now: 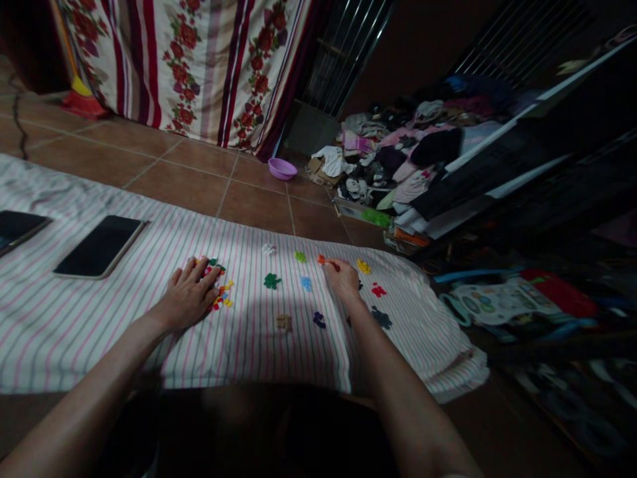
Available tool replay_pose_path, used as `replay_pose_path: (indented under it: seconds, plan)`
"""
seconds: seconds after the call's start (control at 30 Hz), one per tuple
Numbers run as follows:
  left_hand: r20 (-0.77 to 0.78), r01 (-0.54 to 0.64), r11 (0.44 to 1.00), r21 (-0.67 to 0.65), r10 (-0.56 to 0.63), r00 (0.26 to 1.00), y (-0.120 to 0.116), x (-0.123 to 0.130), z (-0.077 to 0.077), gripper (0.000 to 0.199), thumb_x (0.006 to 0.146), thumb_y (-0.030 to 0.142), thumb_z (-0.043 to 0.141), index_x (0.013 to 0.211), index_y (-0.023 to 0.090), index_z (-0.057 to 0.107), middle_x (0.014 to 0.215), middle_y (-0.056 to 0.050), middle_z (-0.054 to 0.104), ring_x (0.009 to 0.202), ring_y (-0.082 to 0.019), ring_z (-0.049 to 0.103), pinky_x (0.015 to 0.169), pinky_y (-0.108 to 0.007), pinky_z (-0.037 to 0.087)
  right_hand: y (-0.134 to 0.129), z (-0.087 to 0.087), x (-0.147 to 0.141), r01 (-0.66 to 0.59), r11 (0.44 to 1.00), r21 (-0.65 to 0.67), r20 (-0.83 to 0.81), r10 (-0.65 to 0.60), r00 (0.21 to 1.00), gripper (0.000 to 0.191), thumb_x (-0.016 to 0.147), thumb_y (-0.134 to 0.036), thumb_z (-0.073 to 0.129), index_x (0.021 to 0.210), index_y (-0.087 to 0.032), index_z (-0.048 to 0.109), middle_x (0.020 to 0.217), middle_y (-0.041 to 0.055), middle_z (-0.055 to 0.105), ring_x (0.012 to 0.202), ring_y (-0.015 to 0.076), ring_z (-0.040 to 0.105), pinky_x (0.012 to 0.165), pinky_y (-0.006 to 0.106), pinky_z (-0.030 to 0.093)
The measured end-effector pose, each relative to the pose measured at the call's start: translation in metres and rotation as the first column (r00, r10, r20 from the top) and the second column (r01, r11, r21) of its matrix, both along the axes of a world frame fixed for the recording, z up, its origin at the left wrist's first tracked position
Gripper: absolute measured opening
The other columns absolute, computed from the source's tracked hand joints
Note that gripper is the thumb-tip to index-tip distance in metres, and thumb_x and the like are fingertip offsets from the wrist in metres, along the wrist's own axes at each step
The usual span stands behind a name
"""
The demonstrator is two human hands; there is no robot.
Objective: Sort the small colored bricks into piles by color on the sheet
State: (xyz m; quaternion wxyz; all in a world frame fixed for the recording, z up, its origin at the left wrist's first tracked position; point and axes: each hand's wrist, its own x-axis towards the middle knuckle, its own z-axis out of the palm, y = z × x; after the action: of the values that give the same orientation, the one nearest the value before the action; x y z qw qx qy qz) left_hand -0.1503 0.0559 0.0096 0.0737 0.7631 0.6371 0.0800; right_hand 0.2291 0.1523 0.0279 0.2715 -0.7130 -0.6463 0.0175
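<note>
My left hand [192, 295] lies with fingers spread over a mixed heap of small coloured pieces [221, 296]. At the orange pile [321, 259], my right hand [340, 273] has its fingertips pinched together; whatever may be between them is too small to name. Around it are separate small piles: light green [299, 256], light blue [306, 284], yellow [363, 266], red [378, 290] and dark grey [381, 317]. Closer to my left hand are white [269, 249], dark green [272, 281] and tan [283, 322] piles, with a dark purple one [319, 320]. Dark pieces are partly hidden by my right wrist.
A striped cloth [124, 332] lies under everything. Two phones [101, 247] [18, 229] rest at the left. Beyond the cloth, a purple basin [283, 169] stands on the tiles, near heaped clothes [398, 149]. A shelf with items [507, 299] is at the right.
</note>
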Motion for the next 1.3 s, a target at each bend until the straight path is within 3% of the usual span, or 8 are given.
replay_pose_path:
  seconds: [0.4, 0.73, 1.13, 1.3]
  plan:
    - [-0.004, 0.044, 0.999, 0.008, -0.044, 0.999, 0.0, -0.002, 0.001, 0.051, 0.094, 0.04, 0.028, 0.139, 0.021, 0.045, 0.153, -0.016, 0.034, 0.143, -0.039, 0.024, 0.107, -0.057, 0.031, 0.022, -0.002, 0.01, 0.059, 0.997, -0.045, 0.119, -0.053, 0.991, 0.025, 0.082, -0.021, 0.053, 0.093, -0.02, 0.075, 0.092, 0.007, 0.075, 0.085, 0.0194, 0.067, 0.077, 0.028, 0.048]
    - [-0.018, 0.021, 1.0, 0.018, -0.021, 1.0, 0.0, -0.002, -0.002, 0.053, 0.095, 0.043, 0.03, 0.142, 0.023, 0.043, 0.155, -0.015, 0.032, 0.143, -0.039, 0.025, 0.106, -0.055, 0.034, 0.032, -0.005, 0.01, 0.069, 0.996, -0.05, 0.107, -0.063, 0.992, 0.026, 0.082, -0.017, 0.052, 0.092, -0.021, 0.075, 0.093, 0.0077, 0.075, 0.085, 0.021, 0.068, 0.077, 0.029, 0.049]
    - [0.019, 0.014, 1.0, -0.018, -0.014, 1.0, 0.001, -0.003, -0.002, 0.054, 0.095, 0.041, 0.029, 0.142, 0.02, 0.043, 0.156, -0.017, 0.029, 0.143, -0.04, 0.022, 0.107, -0.057, 0.03, 0.011, -0.003, -0.007, 0.024, 0.998, -0.052, 0.106, -0.018, 0.994, 0.024, 0.081, -0.021, 0.052, 0.09, -0.023, 0.075, 0.092, 0.0053, 0.075, 0.085, 0.0208, 0.067, 0.076, 0.029, 0.048]
    - [0.072, 0.039, 0.997, 0.067, -0.044, 0.996, 0.002, -0.004, -0.002, 0.049, 0.093, 0.04, 0.032, 0.135, 0.022, 0.049, 0.152, -0.015, 0.036, 0.142, -0.037, 0.025, 0.106, -0.056, 0.034, 0.0, -0.002, -0.018, 0.021, 0.999, -0.047, 0.123, -0.015, 0.992, 0.024, 0.084, -0.027, 0.052, 0.087, -0.024, 0.075, 0.087, 0.0044, 0.075, 0.078, 0.0201, 0.066, 0.07, 0.028, 0.045]
